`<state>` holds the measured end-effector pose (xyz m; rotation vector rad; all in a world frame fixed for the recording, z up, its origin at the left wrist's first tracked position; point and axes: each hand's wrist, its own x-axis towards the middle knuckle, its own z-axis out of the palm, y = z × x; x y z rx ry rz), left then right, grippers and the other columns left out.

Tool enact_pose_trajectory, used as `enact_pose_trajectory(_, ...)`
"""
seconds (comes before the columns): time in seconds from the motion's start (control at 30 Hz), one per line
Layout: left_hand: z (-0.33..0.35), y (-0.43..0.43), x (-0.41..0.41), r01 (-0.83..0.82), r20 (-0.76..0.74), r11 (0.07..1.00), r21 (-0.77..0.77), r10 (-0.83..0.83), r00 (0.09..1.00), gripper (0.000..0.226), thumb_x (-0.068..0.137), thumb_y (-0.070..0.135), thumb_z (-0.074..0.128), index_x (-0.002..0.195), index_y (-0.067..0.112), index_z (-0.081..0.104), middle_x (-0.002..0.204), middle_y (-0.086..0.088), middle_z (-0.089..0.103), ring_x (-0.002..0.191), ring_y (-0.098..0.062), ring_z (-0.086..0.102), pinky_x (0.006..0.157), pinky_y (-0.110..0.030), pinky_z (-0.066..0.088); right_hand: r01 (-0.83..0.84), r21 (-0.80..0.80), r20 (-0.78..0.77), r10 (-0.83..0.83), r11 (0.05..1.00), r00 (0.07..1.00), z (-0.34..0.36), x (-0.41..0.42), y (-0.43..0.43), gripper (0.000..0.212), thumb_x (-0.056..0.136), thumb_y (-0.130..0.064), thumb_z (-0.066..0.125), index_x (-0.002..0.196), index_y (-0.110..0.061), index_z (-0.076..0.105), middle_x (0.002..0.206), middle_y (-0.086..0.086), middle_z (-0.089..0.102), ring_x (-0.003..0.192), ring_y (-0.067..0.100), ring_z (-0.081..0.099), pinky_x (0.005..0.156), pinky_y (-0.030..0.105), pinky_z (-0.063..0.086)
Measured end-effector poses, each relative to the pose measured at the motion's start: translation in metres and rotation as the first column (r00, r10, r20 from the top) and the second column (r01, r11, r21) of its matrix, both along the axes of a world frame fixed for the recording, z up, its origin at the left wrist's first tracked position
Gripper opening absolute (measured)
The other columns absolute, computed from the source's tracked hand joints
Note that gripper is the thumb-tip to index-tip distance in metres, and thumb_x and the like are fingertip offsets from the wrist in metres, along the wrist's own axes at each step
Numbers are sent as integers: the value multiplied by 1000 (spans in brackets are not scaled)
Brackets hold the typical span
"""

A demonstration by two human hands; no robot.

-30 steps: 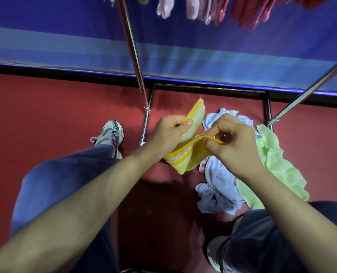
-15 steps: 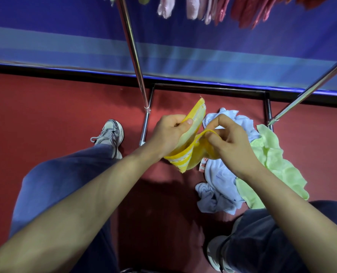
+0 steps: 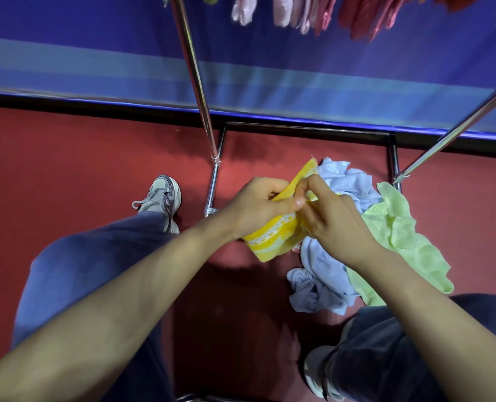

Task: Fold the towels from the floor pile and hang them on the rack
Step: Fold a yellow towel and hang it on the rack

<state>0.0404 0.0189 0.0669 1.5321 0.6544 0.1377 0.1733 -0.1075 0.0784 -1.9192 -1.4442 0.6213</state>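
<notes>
I record the left hand and right hand pinching the yellow towel between them, its edges held together, I judge, to square a fold clear of the floor, while the blue towel and green towel lie crumpled beneath the right hand.

At mid-frame I see the left hand and right hand meeting on the held towel. The floor pile lies right of and behind them, between the rack uprights. Hung towels line the top edge, and one shoe sits centre-left.
</notes>
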Motion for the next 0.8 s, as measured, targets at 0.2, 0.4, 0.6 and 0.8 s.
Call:
enact_pose_trajectory(0.2,-1,0,-2,101,-70,984,144,-92,993,24,68,16,73,88,5,67,74,-2,59,71,-15,50,69,-39,47,53,-19,-6,-53,998,999,1,-4,0,18,96,-30,59,98,-19,44,53,-4,58,55,25,58,58,46,49)
enact_pose_trajectory(0.4,1,11,-3,51,-106,973,225,-28,994,20,74,22,67,87,8,68,73,-3,57,71,-15,48,67,-42,49,65,-132,-375,-111,989,920,10,5,4,29,81,-27,77,91,-27,50,65,10,68,62,38,64,63,50,56)
enact_pose_trajectory(0.6,7,7,-3,108,-154,934,339,-59,986,17,74,23,64,83,10,68,80,-20,64,69,-14,49,71,-44,51,81,-195,-342,-145,978,928,5,17,6,21,89,-8,69,83,-25,57,58,-13,63,56,7,60,61,30,49)
enact_pose_trajectory(0.8,15,0,-5,211,-221,851,481,-115,968,19,76,20,84,82,10,69,61,2,55,61,-9,41,61,-30,42,106,-189,-329,-164,976,930,5,14,5,16,88,-13,73,87,-17,58,56,-9,65,55,9,59,60,28,48)
